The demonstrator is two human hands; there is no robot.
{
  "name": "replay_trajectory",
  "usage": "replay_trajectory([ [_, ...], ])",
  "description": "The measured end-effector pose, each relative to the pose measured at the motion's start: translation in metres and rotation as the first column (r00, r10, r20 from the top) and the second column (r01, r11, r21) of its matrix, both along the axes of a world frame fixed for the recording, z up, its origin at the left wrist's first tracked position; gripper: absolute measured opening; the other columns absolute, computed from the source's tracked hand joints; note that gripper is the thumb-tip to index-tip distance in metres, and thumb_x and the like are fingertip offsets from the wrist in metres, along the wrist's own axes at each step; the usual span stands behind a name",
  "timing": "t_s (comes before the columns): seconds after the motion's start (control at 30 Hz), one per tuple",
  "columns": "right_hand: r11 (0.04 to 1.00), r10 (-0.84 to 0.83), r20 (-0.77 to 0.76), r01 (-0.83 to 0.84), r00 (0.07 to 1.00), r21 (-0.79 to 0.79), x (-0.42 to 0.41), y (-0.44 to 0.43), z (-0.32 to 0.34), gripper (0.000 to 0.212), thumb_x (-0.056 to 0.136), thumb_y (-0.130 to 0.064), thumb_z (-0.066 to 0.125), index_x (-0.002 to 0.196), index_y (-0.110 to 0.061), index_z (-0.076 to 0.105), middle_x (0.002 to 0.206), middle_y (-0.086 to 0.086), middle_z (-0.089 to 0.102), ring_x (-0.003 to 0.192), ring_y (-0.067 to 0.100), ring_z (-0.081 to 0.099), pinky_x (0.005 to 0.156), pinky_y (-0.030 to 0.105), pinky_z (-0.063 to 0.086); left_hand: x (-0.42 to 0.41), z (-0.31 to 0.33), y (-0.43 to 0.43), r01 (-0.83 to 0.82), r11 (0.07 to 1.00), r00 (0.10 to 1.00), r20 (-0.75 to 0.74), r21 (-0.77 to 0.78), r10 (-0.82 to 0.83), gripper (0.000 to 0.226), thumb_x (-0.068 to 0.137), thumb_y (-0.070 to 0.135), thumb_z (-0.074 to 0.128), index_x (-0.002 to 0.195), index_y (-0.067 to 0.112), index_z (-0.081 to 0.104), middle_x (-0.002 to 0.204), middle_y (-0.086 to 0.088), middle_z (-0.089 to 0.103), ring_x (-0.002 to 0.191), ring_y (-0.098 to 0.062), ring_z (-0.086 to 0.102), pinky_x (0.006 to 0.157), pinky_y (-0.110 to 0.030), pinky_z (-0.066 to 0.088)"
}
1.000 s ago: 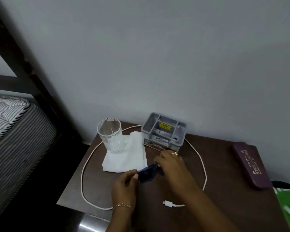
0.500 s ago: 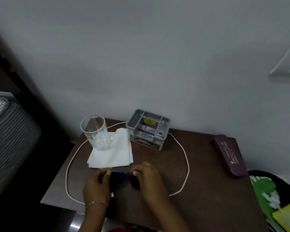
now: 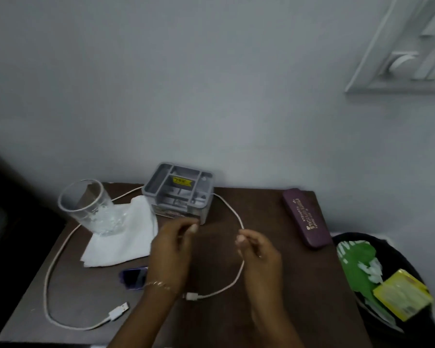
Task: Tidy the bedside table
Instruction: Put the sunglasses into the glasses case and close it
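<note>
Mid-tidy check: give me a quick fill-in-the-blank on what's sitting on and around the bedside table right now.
1. The glass stands on the white ___.
2. The purple case lies to the ___ of the grey organizer.
3. The blue sunglasses lie on the brown ___.
4. The green and yellow wrappers lie in the black ___.

Missing words: cloth; right; table; bin.

A black bin (image 3: 397, 249) at lower right holds a green wrapper (image 3: 354, 259) and a yellow packet (image 3: 402, 297); a white switch panel (image 3: 407, 59) (blurred) sits high on the grey wall (image 3: 211, 84).
</note>
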State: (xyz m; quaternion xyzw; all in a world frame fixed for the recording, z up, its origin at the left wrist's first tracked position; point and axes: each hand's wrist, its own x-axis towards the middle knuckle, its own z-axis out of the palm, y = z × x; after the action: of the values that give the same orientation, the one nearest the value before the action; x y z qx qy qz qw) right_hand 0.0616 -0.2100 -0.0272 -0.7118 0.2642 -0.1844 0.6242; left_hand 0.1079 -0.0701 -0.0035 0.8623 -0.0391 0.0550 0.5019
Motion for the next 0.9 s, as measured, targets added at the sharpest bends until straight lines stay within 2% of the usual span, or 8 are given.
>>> replay_trajectory([
  [0.1,0.97,-0.221,0.016,0.221,0.975,-0.099,-0.024,-0.047,-0.006,0.017,0.083,-0.01,0.066,0.089,-0.025,0.069,0.094,0.001,0.071,0.087,0.013,0.066,0.083,0.032,0.052,0.026,0.003,-0.076,0.212,0.977,0.977,-0.022,-0.024,-0.213,0.018,0.089,0.018,0.056,0.103,0.017,0.066,0.105,0.0,0.066,0.095,-0.007,0.06,0.088,-0.02,0.046],
  [0.23,0.877,-0.364,0.035,0.355,0.931,-0.323,-0.048,-0.094,-0.016,0.035,0.076,-0.016,0.075,0.109,-0.014,0.066,0.115,0.011,0.056,0.101,0.026,0.06,0.092,0.04,0.049,0.056,0.0,-0.163,0.336,0.942,0.931,-0.146,-0.015,-0.335,0.038,0.091,0.017,0.054,0.127,0.006,0.051,0.131,-0.012,0.055,0.121,-0.022,0.052,0.103,-0.026,0.037],
  [0.37,0.88,-0.326,-0.034,0.29,0.945,-0.377,-0.047,-0.115,-0.021,0.055,0.073,-0.014,0.078,0.124,-0.008,0.057,0.125,0.013,0.05,0.111,0.019,0.049,0.095,0.027,0.035,0.075,-0.018,-0.207,0.478,0.865,0.869,-0.228,0.152,-0.44,0.047,0.095,0.021,0.045,0.139,0.008,0.035,0.145,-0.013,0.036,0.132,-0.026,0.037,0.108,-0.028,0.026],
  [0.5,0.922,-0.255,-0.066,0.222,0.965,-0.319,-0.037,-0.12,-0.038,0.062,0.076,-0.016,0.075,0.133,-0.016,0.051,0.132,0.007,0.049,0.12,0.022,0.049,0.099,0.034,0.041,0.081,-0.034,-0.218,0.524,0.823,0.843,-0.27,0.22,-0.464,0.051,0.095,0.024,0.046,0.14,0.007,0.031,0.145,-0.014,0.035,0.132,-0.028,0.036,0.109,-0.032,0.026],
  [0.67,0.947,-0.216,-0.031,0.201,0.976,-0.249,-0.035,-0.131,-0.051,0.058,0.075,-0.006,0.074,0.127,-0.024,0.054,0.124,0.004,0.055,0.111,0.019,0.056,0.097,0.044,0.048,0.077,-0.036,-0.209,0.477,0.858,0.87,-0.238,0.192,-0.431,0.051,0.092,0.023,0.052,0.138,0.008,0.036,0.14,-0.014,0.04,0.128,-0.026,0.04,0.105,-0.027,0.028],
  [0.77,0.992,-0.094,-0.046,0.09,0.994,-0.093,-0.037,-0.144,-0.048,0.061,0.077,0.004,0.069,0.126,-0.025,0.051,0.129,0.011,0.055,0.105,0.013,0.059,0.089,0.021,0.05,0.071,-0.027,-0.191,0.41,0.897,0.902,-0.216,0.164,-0.373,0.048,0.089,0.024,0.056,0.133,0.009,0.044,0.132,-0.014,0.044,0.121,-0.026,0.046,0.101,-0.026,0.032],
  [0.83,0.997,0.023,-0.068,-0.028,0.997,-0.077,-0.042,-0.153,-0.042,0.06,0.078,0.007,0.067,0.128,-0.021,0.051,0.13,0.01,0.055,0.098,-0.003,0.061,0.077,0.003,0.046,0.063,-0.019,-0.172,0.372,0.923,0.917,-0.197,0.099,-0.348,0.047,0.087,0.021,0.059,0.131,0.01,0.048,0.126,-0.013,0.046,0.114,-0.026,0.051,0.101,-0.026,0.036],
  [0.9,0.983,0.132,-0.094,-0.143,0.987,-0.115,-0.049,-0.161,-0.033,0.06,0.078,0.008,0.065,0.126,-0.026,0.05,0.126,0.004,0.057,0.093,-0.018,0.058,0.073,-0.001,0.042,0.052,-0.01,-0.149,0.352,0.936,0.92,-0.187,0.014,-0.343,0.052,0.083,0.019,0.065,0.132,0.01,0.048,0.116,-0.01,0.045,0.106,-0.023,0.055,0.098,-0.022,0.039],
])
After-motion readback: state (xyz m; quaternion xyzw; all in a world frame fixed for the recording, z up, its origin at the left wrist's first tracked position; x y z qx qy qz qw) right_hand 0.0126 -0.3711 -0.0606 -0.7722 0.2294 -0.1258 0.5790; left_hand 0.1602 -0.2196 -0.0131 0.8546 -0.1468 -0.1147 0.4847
